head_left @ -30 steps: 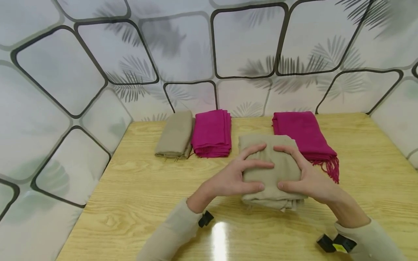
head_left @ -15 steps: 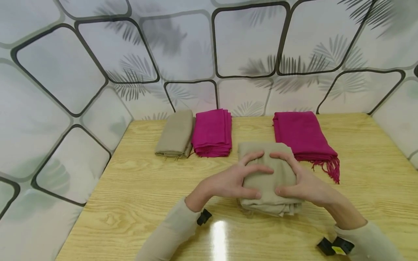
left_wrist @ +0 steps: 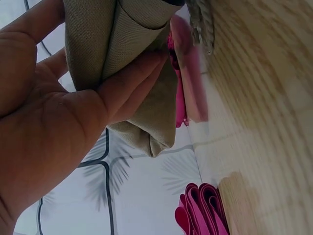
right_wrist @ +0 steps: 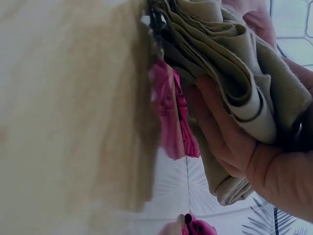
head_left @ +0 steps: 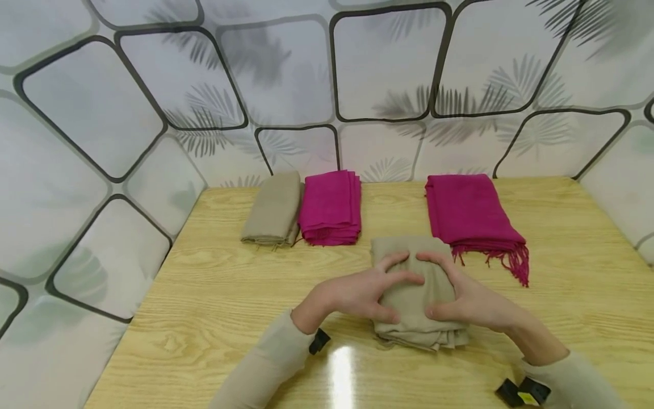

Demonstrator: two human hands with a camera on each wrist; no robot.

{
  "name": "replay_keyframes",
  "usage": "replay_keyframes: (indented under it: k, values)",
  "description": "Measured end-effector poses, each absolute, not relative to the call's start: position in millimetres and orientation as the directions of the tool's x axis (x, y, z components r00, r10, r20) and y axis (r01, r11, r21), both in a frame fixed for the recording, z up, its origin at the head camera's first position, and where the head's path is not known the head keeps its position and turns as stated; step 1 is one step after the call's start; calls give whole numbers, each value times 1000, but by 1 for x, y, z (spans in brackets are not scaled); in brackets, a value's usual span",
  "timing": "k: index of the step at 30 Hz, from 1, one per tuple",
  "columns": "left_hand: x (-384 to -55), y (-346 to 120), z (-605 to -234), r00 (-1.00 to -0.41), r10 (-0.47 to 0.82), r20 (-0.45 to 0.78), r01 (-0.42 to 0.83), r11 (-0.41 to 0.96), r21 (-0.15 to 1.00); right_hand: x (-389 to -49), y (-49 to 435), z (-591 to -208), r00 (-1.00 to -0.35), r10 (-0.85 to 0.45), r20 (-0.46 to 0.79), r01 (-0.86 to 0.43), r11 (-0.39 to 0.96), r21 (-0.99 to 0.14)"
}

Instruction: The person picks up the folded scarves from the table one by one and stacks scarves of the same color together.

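Observation:
Between my two hands is a folded beige scarf (head_left: 418, 330), several layers thick. My left hand (head_left: 357, 292) grips its left side, thumb and forefingers spread over the top. From the other side my right hand (head_left: 477, 304) grips it in the same way. The left wrist view has fingers (left_wrist: 129, 81) reaching under the beige cloth, with a gap between it and the wood. On the right, fingers (right_wrist: 215, 127) of the other hand run beneath the hanging folds (right_wrist: 244, 88). Some fringe shows at the lower edge.
At the back left lie another folded beige scarf (head_left: 273, 210) and a folded magenta scarf (head_left: 331, 209), side by side. A second magenta scarf (head_left: 470, 210) with loose fringe is at the back right. Patterned panels (head_left: 388, 68) stand behind the wooden table (head_left: 214, 307).
Both hands have brought the beige scarf toward me, down in the head view and slightly left. More of the right magenta scarf's fringe shows now. The other scarves have stayed put.

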State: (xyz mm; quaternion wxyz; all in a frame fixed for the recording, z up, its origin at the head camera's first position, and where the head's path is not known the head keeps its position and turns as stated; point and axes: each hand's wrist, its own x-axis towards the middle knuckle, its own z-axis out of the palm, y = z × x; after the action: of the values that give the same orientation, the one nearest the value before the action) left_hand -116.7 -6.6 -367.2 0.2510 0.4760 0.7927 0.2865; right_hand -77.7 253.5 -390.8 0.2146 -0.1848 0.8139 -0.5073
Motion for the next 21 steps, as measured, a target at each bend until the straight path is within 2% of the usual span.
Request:
replay_keyframes:
  k: [21]
  values:
    - [-115, -4, -375, -426, 864, -269, 580, 489, 652, -75, 251, -398, -810, -561, -171, -160, 492, -856]
